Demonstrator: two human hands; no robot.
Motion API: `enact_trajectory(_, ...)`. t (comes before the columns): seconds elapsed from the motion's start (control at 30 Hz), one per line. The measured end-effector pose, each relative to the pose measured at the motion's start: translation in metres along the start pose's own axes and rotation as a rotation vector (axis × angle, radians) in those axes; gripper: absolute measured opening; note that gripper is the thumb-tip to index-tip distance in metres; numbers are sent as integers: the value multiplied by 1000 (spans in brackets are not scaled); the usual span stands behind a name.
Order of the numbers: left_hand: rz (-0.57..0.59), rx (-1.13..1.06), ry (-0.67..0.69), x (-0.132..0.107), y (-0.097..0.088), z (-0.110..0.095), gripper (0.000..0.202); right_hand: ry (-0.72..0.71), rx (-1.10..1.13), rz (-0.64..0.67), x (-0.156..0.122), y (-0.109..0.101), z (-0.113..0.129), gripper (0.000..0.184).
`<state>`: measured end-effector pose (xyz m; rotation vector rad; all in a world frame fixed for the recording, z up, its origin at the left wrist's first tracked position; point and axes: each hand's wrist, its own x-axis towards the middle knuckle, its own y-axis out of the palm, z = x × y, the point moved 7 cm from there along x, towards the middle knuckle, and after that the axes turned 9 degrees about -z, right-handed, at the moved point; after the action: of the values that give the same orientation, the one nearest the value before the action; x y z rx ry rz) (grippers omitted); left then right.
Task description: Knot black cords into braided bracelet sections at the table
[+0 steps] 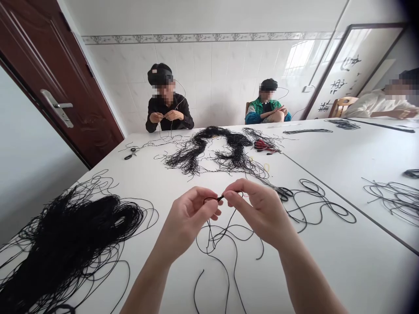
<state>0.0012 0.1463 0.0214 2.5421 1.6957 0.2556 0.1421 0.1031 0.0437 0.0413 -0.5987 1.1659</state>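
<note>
My left hand (186, 222) and my right hand (258, 213) face each other above the white table (347, 270). Their thumbs and fingertips pinch a thin black cord (212, 199) on both sides of a small knot (221, 197). Loose loops of this cord fall from my fingers onto the table beneath my hands. To my left lies a large tangled heap of black cord (72, 240). A looser coil of black cord (321, 205) rests to the right of my right hand, with black-handled scissors (283, 192) just beyond my fingers.
A long bundle of black cords (209, 150) and red-handled pliers (264, 146) lie farther along the table, with small black scissors (130, 153) at its far left. Co-workers (166, 100) (266, 104) sit across it, and another person (382, 102) sits at the right.
</note>
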Motion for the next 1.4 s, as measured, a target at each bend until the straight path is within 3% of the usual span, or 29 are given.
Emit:
enact_trajectory(0.1, -44, 133, -40, -7, 3, -2, 14, -17, -27, -28, 0, -1, 2, 19)
enact_trajectory(0.3, -98, 100, -17, -7, 4, -4, 13, -73, -86, -54, -1, 1, 3, 17)
enact_trajectory(0.37, -114, 30, -16, -5, 4, -1, 14, -144, -90, -139, -3, -2, 6, 10)
enact_trajectory(0.43, -134, -76, -21, -3, 2, 2, 14, -273, -93, -267, -7, -8, 14, 20)
enact_trajectory(0.5, -162, -179, -33, -1, 1, 5, 15, -396, -138, -329, -14, -10, 23, 12)
enact_trajectory(0.6, -186, -285, -55, -2, 1, 8, 18, -446, -242, -232, -20, 2, 28, 6)
enact_trajectory(0.73, -153, -354, -78, -4, 6, 9, 17, -327, -190, -106, -19, 17, 21, 4)
enact_trajectory(0.87, -118, -349, -66, -6, 9, 8, 16, -262, -61, -69, -17, 25, 16, 8)
enact_trajectory(1.2, -110, -298, -66, -6, 4, 9, 21, -254, 34, 22, -21, 30, 20, 11)
enact_trajectory(1.3, -117, -260, 4, -6, 1, 2, 18, -266, 59, 56, -20, 28, 19, 12)
enact_trajectory(1.4, -154, -58, 219, -10, -4, -15, 13, -240, 95, 77, -13, 22, 15, 9)
